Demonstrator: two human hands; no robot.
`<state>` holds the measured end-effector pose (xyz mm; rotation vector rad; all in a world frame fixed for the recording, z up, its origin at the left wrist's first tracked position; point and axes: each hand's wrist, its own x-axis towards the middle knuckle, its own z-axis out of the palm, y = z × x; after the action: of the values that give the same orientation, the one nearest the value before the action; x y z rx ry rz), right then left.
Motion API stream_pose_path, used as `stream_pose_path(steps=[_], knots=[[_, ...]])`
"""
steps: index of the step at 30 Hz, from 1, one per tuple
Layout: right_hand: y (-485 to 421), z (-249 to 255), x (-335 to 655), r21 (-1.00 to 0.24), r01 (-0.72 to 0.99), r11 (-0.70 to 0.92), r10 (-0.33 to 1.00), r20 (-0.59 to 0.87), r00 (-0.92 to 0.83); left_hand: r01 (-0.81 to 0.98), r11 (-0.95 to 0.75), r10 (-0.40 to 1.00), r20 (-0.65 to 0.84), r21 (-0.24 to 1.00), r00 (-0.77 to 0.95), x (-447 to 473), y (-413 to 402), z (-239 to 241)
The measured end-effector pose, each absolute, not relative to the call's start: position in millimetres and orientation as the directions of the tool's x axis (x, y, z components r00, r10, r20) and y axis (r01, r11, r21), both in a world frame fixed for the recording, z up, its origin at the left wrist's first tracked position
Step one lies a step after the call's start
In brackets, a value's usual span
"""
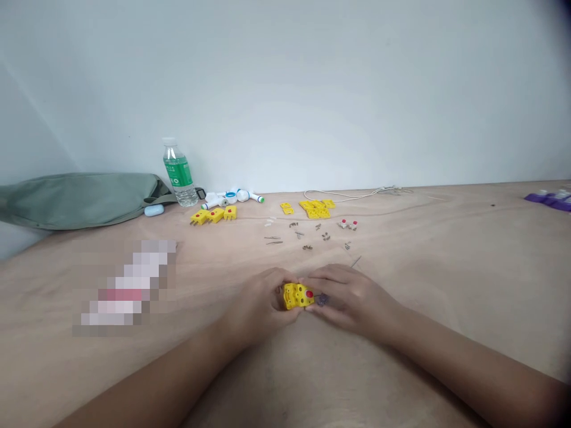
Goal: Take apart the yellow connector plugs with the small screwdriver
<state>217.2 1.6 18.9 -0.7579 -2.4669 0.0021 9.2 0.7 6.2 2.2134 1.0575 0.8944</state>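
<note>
Both hands meet low at the middle of the wooden table [446, 267]. My left hand [261, 303] is closed around a small yellow connector body [298, 295] with a red dot on top. My right hand [352, 297] pinches at the connector's right end, where a small grey metal part [322, 299] shows between the fingertips. Beyond the hands lie several loose metal pins and screws [303, 235], two small white-and-red pieces [348, 224], several yellow connector halves [317, 208] and three assembled yellow plugs [214, 215].
A plastic water bottle [178, 172] stands by the wall. A green-grey bag [80, 199], a white earbud case [154, 210] and white tube fittings [232, 197] lie near it. A white cable [357, 194] runs along the back. Purple items [551, 200] sit far right. A blurred patch [125, 285] covers something left.
</note>
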Motion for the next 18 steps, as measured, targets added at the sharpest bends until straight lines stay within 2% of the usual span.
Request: stream_pose_path(steps=[3,11,18], knots=[[1,21,216,-0.122,0.534,0.837,0.520,0.485,-0.704,0.508,-0.531,0.832,0.303,0.678,0.465,9,1,8],[0,16,214,-0.159,0.552,0.819,0.554,0.473,-0.685,0.579,-0.591,0.801,0.325,0.561,0.503,8,3,10],[-5,32,213,-0.356,0.547,0.758,0.652,0.427,-0.626,0.571,-0.552,0.822,0.282,0.608,0.494,6,6,10]])
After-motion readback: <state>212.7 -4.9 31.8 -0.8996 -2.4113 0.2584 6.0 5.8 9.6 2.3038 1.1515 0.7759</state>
